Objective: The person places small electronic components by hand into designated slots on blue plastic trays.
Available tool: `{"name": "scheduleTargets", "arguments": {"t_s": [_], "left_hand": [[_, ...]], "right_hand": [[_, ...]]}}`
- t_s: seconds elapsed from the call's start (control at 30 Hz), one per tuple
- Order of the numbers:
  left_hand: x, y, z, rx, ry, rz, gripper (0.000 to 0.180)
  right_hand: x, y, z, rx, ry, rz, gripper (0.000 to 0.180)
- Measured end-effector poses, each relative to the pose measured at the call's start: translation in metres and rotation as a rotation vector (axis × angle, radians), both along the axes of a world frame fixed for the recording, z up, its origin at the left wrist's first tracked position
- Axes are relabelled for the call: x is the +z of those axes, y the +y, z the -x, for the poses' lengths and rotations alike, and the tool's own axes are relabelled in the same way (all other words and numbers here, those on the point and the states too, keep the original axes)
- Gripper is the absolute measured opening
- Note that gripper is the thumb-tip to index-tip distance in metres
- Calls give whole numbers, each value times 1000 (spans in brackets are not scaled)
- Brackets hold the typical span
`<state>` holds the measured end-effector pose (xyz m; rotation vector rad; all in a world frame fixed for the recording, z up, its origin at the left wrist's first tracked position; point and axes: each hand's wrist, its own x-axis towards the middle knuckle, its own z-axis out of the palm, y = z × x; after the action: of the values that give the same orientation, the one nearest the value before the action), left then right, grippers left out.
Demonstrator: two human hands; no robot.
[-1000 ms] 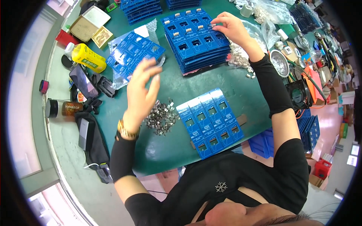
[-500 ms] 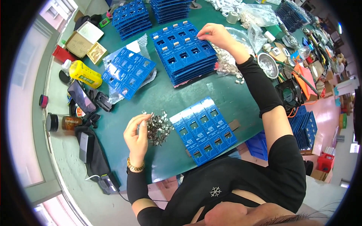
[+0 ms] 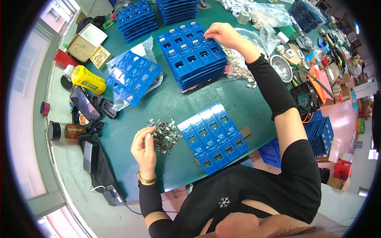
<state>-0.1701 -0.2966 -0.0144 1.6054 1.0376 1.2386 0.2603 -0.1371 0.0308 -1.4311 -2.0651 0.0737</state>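
Tending two spots at once

Left hand has lowered to the parts heap toward the table's near-left corner, fingers loosely curled; right hand pinches at the far-edge board stack. Whether either holds anything, I cannot tell.

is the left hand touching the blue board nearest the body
Apart: the head view shows a gap, with the pile of small parts and green table between the left hand and the board.
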Motion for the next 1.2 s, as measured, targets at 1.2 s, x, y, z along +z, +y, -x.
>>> {"name": "scheduleTargets", "arguments": {"t_s": [1.2], "left_hand": [[-3,-3,-8,-104,250,-79,11]], "right_hand": [[9,0,-2,94,-149,-82,9]]}}
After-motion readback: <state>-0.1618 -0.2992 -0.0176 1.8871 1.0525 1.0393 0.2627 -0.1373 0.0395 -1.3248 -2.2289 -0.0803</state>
